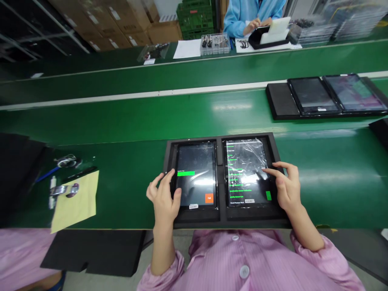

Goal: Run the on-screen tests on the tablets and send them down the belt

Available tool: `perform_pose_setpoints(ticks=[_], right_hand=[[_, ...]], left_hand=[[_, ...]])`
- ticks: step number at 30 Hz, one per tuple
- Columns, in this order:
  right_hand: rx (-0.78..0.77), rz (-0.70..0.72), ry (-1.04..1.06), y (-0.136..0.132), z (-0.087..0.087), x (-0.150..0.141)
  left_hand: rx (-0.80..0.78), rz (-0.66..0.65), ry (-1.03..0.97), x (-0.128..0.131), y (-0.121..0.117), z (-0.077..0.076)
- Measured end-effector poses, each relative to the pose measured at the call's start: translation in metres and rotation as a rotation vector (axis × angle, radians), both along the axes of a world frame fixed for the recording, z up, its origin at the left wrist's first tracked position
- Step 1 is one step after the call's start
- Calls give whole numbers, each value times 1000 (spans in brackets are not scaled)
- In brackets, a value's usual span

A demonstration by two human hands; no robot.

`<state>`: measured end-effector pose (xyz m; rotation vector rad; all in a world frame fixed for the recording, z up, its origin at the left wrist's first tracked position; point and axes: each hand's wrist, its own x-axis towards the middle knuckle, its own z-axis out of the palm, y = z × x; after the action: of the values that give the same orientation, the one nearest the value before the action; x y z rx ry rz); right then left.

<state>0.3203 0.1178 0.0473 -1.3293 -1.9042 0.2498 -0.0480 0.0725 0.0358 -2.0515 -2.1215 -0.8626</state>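
Two tablets lie side by side in a black foam tray [222, 216] at the table's front edge. On the left tablet [195, 157] a green bar and an orange "Fail" button are lit. Green lines of text fill the right tablet [245, 169], and its screen film looks wrinkled. My left hand [165, 198] rests at the left tablet's left edge, fingers apart and holding nothing. Over the right edge of the right tablet is my right hand [286, 184], its index finger stretched onto the screen and the other fingers loosely bent, with nothing held.
Another foam tray [280, 101] with two tablets lies at the back right. On the left are a yellow paper [77, 202], a black pen [80, 173] and a coiled cable [67, 161]. Across the bench, a person in blue [239, 16] handles a device beside a parts box [215, 43].
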Motion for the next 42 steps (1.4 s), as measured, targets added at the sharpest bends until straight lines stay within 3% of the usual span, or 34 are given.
perform_pose_setpoints(ticks=[3,6,9,13,16,19,22,26,32,37,42], right_hand=[[-41,87,-119,1,-3,-2],[-107,144,-327,3,-7,-8],[-122,165,-511,5,-13,-16],[-75,168,-608,6,-14,-21],[-37,153,-584,13,-4,-17],[-39,151,-563,36,7,-9],[-110,125,-537,72,8,-7],[-126,50,-527,108,-2,-16],[-52,36,-591,104,-8,-21],[-61,149,-528,103,-7,-15],[-93,28,-521,107,-12,-17]], left_hand=[[1,-8,-42,-4,0,0],[-47,-81,-79,-10,6,9],[-181,-295,-44,-13,27,29],[-321,-565,83,1,81,52],[-285,-628,160,21,120,48],[-244,-631,222,34,138,32],[-229,-614,269,36,136,18],[-212,-589,289,34,127,9],[-214,-646,299,30,132,7],[-235,-718,264,19,129,14],[-167,-659,311,20,132,14]])
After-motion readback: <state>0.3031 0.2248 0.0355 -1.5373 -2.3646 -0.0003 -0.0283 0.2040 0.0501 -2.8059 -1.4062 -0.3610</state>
